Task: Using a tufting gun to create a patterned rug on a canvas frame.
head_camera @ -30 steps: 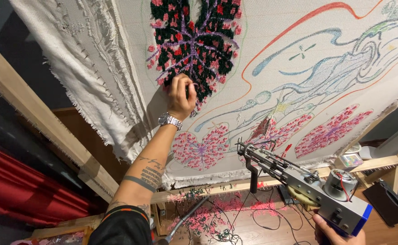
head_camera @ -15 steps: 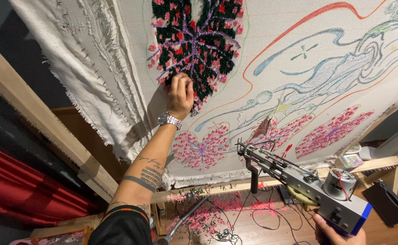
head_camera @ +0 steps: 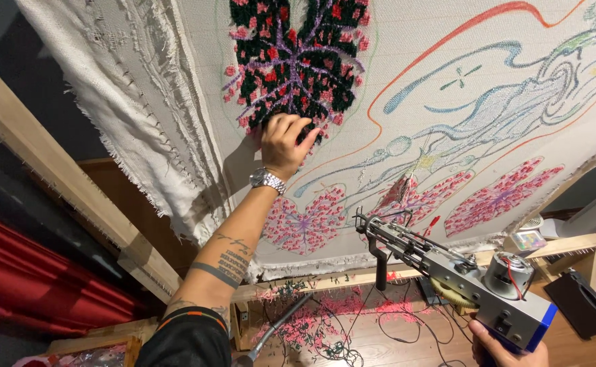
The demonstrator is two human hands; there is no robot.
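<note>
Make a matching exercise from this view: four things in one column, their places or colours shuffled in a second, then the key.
Things
1. left hand
2. right hand
3. watch
4. yarn scraps

Places
A. on the wooden floor under the frame
B. gripping the tufting gun at the bottom right
C. pressed on the black and red tufted patch
D. silver, round the left wrist

Pairs: 1-C, 2-B, 3-D, 4-A

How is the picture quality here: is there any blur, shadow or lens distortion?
Head view: mostly sharp, with even warm light and no strong glare. The left hand on the tufted cloth casts a soft shadow to its left. The wide lens bends the wooden frame. The tufting gun in the right hand looks enlarged; that hand is cut off at the bottom edge.
</note>
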